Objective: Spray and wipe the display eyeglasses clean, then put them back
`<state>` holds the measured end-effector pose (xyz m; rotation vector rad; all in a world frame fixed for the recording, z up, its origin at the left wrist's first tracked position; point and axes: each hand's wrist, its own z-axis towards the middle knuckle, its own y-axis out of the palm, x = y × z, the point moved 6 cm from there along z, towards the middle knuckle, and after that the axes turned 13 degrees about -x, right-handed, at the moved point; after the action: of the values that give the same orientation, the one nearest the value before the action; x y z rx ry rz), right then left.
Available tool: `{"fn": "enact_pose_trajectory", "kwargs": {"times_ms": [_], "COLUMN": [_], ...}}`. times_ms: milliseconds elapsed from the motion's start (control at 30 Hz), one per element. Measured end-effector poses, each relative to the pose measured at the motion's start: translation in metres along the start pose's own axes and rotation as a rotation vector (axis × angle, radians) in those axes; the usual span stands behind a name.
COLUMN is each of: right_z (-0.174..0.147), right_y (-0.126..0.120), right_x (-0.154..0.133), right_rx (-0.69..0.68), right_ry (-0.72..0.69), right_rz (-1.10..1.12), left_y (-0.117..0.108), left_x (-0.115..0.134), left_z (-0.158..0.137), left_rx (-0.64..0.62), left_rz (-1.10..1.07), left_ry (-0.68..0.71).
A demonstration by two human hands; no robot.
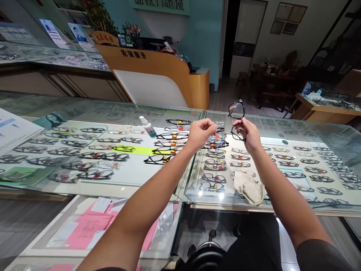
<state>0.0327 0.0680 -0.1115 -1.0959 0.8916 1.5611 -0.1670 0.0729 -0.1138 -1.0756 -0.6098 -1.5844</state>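
Observation:
My right hand [249, 133] holds black-framed eyeglasses [236, 110] up above the glass counter, turned on end with one lens over the other. Its fingers grip them near the lower lens. To the left, my left hand [201, 131] is closed in a pinch; whether anything small is between the fingertips is hidden. A row of black eyeglasses [158, 160] with orange tags lies beside and partly behind that hand. A white spray bottle [148, 127] with a teal label stands left of it. Below my right hand, a crumpled beige cloth [248, 188] rests on the counter.
The glass display counter [194, 165] spans the view, with many spectacle frames in rows. An open drawer [42, 235] below holds pink papers [90, 227] and plastic bags. A wooden reception desk [169, 62] stands beyond, and a stool base [207, 250] is beneath me.

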Motion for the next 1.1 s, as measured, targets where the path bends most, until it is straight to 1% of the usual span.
{"fn": "enact_pose_trajectory", "kwargs": {"times_ms": [67,100,167,233,333,433,567,667,733,833,933,1033,1100], "right_z": [0.001,0.002,0.002,0.002,0.002,0.0,-0.003,-0.004,-0.004,-0.002,-0.001,0.0,0.001], "right_y": [0.003,0.005,0.008,0.011,0.015,0.017,0.018,0.016,0.013,0.006,-0.002,-0.007,-0.006], "right_x": [0.0,0.001,0.001,0.0,-0.002,-0.005,-0.009,-0.011,-0.012,-0.011,-0.013,-0.03,-0.052], "right_rx": [-0.076,-0.119,-0.202,-0.277,-0.38,-0.451,-0.506,-0.54,-0.555,-0.542,-0.452,-0.292,-0.211], "right_ry": [0.025,0.039,0.062,0.075,0.078,0.068,0.054,0.07,0.088,0.125,0.121,-0.002,-0.12], "right_rz": [0.008,0.008,-0.003,-0.029,-0.1,-0.182,-0.261,-0.303,-0.311,-0.307,-0.308,-0.303,-0.349], "left_y": [-0.008,-0.01,-0.01,-0.006,-0.003,0.0,0.002,0.003,0.001,-0.005,-0.012,-0.016,-0.018], "left_x": [0.007,0.012,0.02,0.022,0.019,0.017,0.019,0.021,0.021,0.019,0.017,0.024,0.033], "left_z": [-0.003,-0.005,-0.007,-0.008,-0.007,-0.007,-0.008,-0.007,-0.007,-0.005,-0.006,-0.006,0.0], "left_rx": [0.094,0.121,0.113,0.049,-0.027,-0.055,-0.078,-0.112,-0.106,-0.025,0.124,0.239,0.249], "left_rz": [0.177,0.289,0.501,0.632,0.7,0.733,0.775,0.78,0.763,0.733,0.705,0.631,0.554], "left_ry": [0.062,0.104,0.187,0.244,0.292,0.306,0.288,0.275,0.278,0.281,0.304,0.34,0.329]}}
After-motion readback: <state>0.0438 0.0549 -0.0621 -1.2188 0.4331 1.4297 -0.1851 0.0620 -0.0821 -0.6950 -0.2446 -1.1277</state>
